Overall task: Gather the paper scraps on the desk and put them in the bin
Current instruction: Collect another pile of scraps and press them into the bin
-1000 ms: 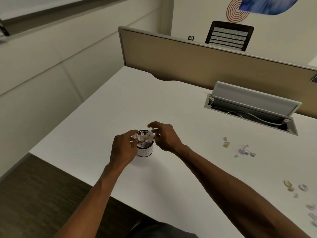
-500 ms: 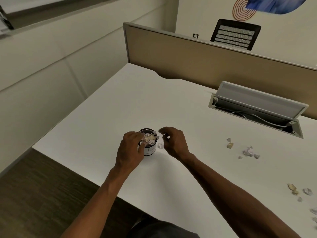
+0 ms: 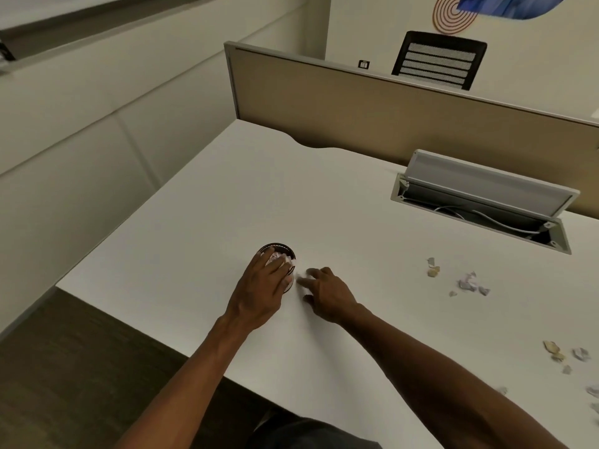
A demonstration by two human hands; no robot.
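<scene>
The bin (image 3: 278, 259) is pressed by the left hand (image 3: 261, 293), fingers flat to pack scraps; beside it a fallen scrap (image 3: 303, 283) is reached by the right hand (image 3: 327, 294), fingers loosely spread; more scraps (image 3: 468, 281) are left across the desk (image 3: 227, 202)

Two hands, the left hand (image 3: 259, 294) and the right hand (image 3: 327, 294), are showing over one desk (image 3: 227, 196). One bin (image 3: 281, 251) is standing there. Roughly a dozen loose paper scraps (image 3: 468, 281) are lying scattered; one chair (image 3: 437, 59) is standing behind.

White surface (image 3: 324, 196); dark-rimmed white bin (image 3: 289, 254) at the left hand (image 3: 259, 296), white and tan scraps (image 3: 466, 281) right of the hands.
</scene>
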